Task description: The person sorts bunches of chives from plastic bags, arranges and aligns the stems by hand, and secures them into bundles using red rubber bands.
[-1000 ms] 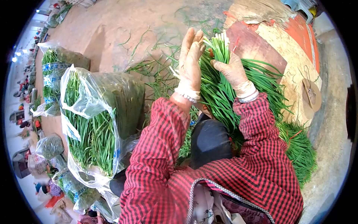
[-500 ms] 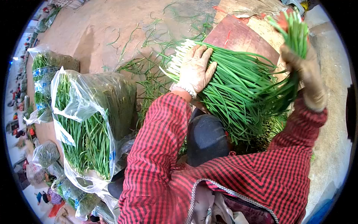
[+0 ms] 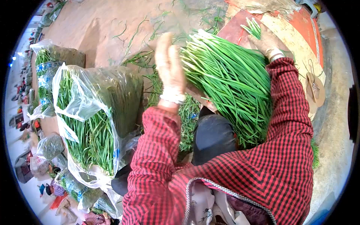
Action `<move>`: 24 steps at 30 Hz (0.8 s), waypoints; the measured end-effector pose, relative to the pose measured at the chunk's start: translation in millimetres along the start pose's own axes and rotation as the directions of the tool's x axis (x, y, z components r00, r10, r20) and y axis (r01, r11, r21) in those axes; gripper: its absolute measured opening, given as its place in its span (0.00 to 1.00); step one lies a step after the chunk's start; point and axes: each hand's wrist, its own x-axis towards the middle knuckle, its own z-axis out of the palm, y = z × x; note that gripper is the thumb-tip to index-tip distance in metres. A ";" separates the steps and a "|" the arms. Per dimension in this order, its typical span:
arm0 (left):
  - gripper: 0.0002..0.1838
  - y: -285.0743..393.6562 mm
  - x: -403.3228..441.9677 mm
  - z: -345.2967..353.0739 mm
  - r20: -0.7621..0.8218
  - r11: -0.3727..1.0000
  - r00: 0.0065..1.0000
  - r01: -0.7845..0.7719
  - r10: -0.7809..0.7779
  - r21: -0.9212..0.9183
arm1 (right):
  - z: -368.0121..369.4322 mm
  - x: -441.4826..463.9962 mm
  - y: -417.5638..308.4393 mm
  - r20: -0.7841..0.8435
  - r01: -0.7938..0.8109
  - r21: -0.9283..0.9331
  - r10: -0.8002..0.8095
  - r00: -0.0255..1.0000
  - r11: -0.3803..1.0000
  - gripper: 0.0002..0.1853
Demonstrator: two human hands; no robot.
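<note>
Stalk bunching seems to be in hand — small bunch [image 3: 253,28] grasped by right hand [image 3: 266,43]; nothing held by left hand [image 3: 171,71], fingers extended beside main stalk pile [image 3: 234,84] over board [image 3: 235,30]. Next: ends should be kept level.

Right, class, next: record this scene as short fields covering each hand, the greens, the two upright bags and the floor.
Left hand: open, blurred, raised beside the pile
Right hand: closed on a small bunch
Pile: long green stalks with pale ends
Nearer bag: clear plastic, greens inside
Farther bag: greens inside
Floor: strewn with loose stalks
</note>
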 end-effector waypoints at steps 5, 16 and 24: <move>0.32 -44.1 -18.0 -6.0 0.064 0.856 0.916 0.393 -0.395 -0.336 | -15.6 -11.3 -3.6 -0.271 0.114 -0.110 -0.140 0.952 0.987 0.39; 0.10 -42.7 -71.1 -54.2 -0.072 0.765 0.797 0.546 -0.600 -0.341 | -28.7 -26.7 -45.9 0.186 0.158 0.319 -0.225 0.956 0.935 0.24; 0.19 -11.7 -93.9 -49.1 0.207 0.526 0.515 0.850 -0.832 -0.004 | -13.4 -13.3 -67.4 0.299 0.081 0.143 -0.121 0.946 0.986 0.42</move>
